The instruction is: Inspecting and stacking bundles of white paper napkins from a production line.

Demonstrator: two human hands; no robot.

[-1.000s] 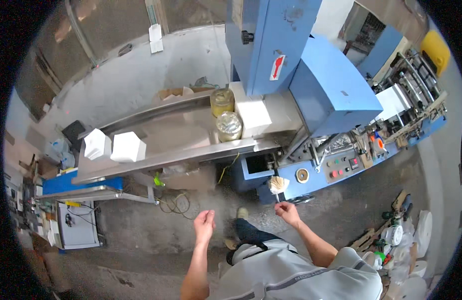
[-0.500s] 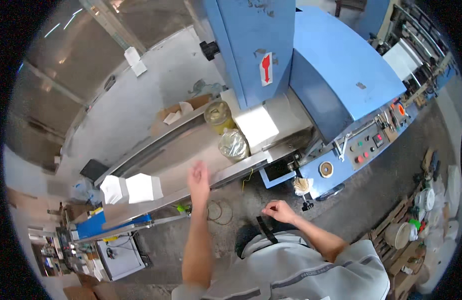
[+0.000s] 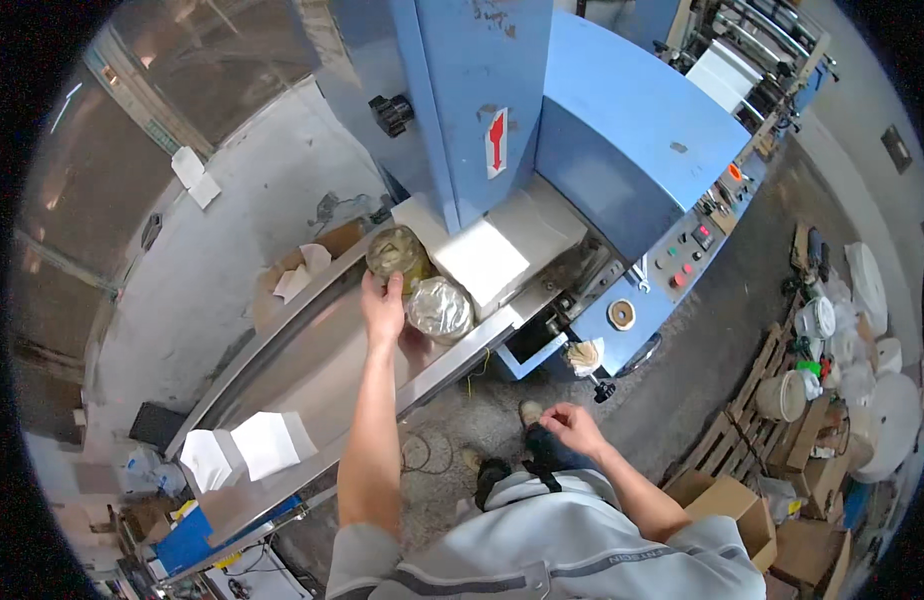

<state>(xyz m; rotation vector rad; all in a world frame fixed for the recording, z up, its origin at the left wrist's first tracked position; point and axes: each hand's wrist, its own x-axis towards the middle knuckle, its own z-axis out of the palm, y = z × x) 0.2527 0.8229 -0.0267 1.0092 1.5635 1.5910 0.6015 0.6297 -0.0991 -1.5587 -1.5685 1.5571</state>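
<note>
My left hand [image 3: 384, 308] reaches over the metal trough to a round, clear jar-like container [image 3: 394, 252] with a yellowish lower part. Its thumb and fingers are apart and touch the container's near side; some fingertips are hidden. Close by on the right stands a second round container [image 3: 441, 309], covered in shiny, crinkled clear plastic. My right hand [image 3: 574, 430] hangs in front of my body, fingers loosely curled in, with nothing visible in them.
White folded paper pieces [image 3: 267, 444] lie at the trough's [image 3: 327, 370] near left end. A blue machine [image 3: 642, 120] rises ahead, with a button panel [image 3: 682, 255] on its right. Pallets and a white bucket [image 3: 781, 396] stand at the right.
My left hand has moved forward from above the trough to the jar-like container. My right hand has shifted slightly right. The view has turned, and cardboard boxes show at lower right.
</note>
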